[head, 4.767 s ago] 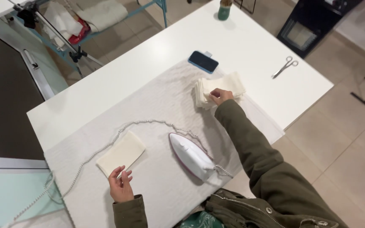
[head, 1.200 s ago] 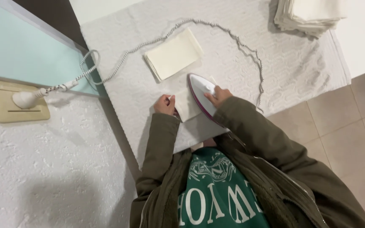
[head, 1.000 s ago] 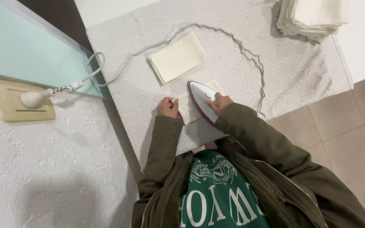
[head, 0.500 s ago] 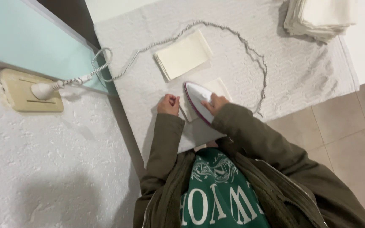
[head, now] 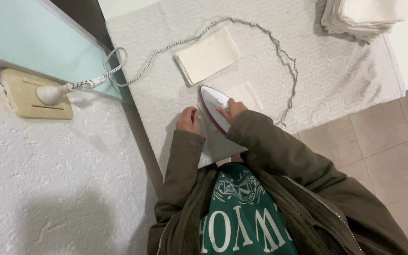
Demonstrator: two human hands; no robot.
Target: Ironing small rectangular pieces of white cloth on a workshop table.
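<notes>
One head-worn view only, looking steeply down, almost straight over the person's own chest and both sleeves, so the body fills the near bottom edge and the bench (head: 336,80) with its white textured cover runs away toward the far top. Close range: the left hand (head: 188,120) and right hand (head: 231,109) sit near frame centre at the iron (head: 213,109), the wall socket (head: 34,94) lies at left, the stack of folded cloths (head: 362,16) is cut by the far right top edge, and tiled floor (head: 378,151) shows at right. No second view, so nothing is shared.
</notes>
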